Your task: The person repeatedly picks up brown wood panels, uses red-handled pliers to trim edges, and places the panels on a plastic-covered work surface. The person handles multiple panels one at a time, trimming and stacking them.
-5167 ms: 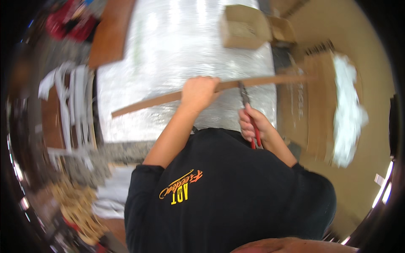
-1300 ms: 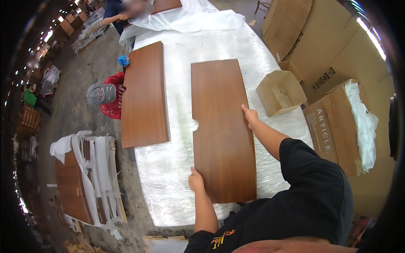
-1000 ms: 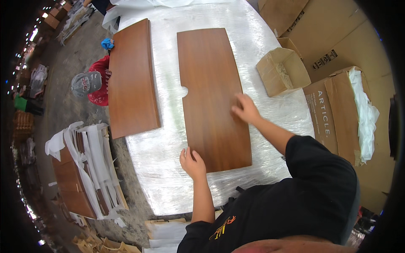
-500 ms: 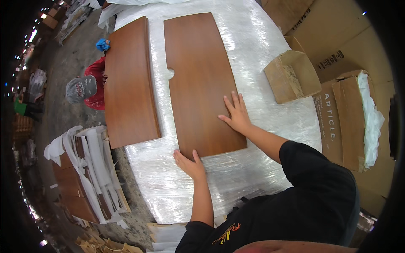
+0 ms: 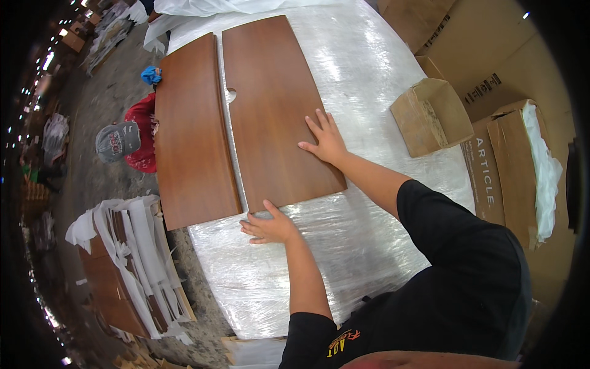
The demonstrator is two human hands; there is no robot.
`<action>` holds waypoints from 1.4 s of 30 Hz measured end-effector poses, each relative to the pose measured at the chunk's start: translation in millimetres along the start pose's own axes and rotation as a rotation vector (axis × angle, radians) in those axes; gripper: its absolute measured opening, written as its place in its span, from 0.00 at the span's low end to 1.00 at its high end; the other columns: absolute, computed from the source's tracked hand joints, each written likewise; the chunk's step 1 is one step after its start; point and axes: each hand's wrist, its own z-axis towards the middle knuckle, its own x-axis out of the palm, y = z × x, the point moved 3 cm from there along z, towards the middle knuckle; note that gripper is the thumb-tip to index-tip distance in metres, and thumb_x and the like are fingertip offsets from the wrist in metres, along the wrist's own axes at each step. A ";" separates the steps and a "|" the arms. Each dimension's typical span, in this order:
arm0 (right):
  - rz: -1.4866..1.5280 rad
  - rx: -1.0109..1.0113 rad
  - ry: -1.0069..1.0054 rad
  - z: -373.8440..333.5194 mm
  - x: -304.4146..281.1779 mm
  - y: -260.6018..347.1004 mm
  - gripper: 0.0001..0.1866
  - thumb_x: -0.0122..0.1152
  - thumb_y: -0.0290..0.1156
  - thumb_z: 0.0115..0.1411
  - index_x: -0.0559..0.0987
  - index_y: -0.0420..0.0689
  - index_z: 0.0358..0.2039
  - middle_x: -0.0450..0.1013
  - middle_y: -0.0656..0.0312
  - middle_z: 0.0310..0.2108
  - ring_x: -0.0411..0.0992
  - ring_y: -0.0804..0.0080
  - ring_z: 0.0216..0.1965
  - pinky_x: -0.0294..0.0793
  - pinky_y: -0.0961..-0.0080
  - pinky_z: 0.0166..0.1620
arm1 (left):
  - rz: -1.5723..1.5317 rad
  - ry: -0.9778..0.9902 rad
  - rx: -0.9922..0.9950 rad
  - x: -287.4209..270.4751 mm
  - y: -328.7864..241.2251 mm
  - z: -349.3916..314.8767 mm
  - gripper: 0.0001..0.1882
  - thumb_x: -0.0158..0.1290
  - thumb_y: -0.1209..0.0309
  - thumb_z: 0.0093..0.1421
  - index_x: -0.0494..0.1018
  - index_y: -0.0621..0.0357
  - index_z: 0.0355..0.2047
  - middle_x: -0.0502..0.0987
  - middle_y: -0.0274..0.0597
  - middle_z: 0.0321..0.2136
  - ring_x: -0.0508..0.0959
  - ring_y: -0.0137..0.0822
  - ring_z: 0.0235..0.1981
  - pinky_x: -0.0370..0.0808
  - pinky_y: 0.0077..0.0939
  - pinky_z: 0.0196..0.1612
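Observation:
A brown wooden panel [image 5: 276, 104] with a small half-round notch in its left edge lies flat on a table wrapped in clear plastic film [image 5: 362, 227]. My right hand [image 5: 326, 138] rests on its right side with fingers spread. At the panel's near left corner is my left hand [image 5: 270, 226], fingers apart, thumb on the near edge. A narrow gap separates this panel from a stack of similar brown panels [image 5: 193, 135] to its left. Across the stack, a co-worker in a grey cap [image 5: 118, 141] and red top holds a blue cloth [image 5: 150, 75] at its far left edge.
An open cardboard box [image 5: 430, 117] sits on the table's right side. Beyond it stand larger cartons [image 5: 516, 178], one with white foam sheet. More panels with white foam wrap [image 5: 126, 264] are piled at the lower left, off the table. White sheeting [image 5: 215, 6] covers the far end.
The notched panel has moved left, narrowing the gap to the stack, and slightly away from me. Both my hands have shifted with it; the left hand's fingers have spread.

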 end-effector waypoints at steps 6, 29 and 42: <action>0.072 0.065 0.082 12.1 -1.0 -5.8 0.50 0.69 0.64 0.60 0.65 0.53 0.76 0.46 0.47 0.80 0.43 0.33 0.78 0.55 0.46 0.76 | 0.061 -0.025 0.040 3.0 1.4 -1.7 0.39 0.48 0.38 0.71 0.66 0.57 0.67 0.54 0.62 0.75 0.44 0.58 0.80 0.35 0.71 0.76; 0.860 1.053 0.371 -811.2 -137.0 -79.0 0.26 0.59 0.55 0.69 0.86 0.42 0.34 0.81 0.55 0.24 0.82 0.60 0.27 0.81 0.60 0.33 | 0.316 -0.058 0.914 -17.4 77.1 -47.2 0.38 0.53 0.48 0.68 0.73 0.81 0.53 0.77 0.75 0.50 0.79 0.69 0.51 0.76 0.61 0.56; 1.549 2.237 -1.723 -1283.7 78.5 -140.9 0.17 0.62 0.44 0.69 0.80 0.40 0.40 0.79 0.53 0.34 0.80 0.57 0.27 0.80 0.58 0.25 | 0.596 2.109 1.928 -158.3 232.0 -800.8 0.14 0.52 0.69 0.72 0.80 0.65 0.51 0.85 0.53 0.45 0.86 0.51 0.45 0.81 0.43 0.50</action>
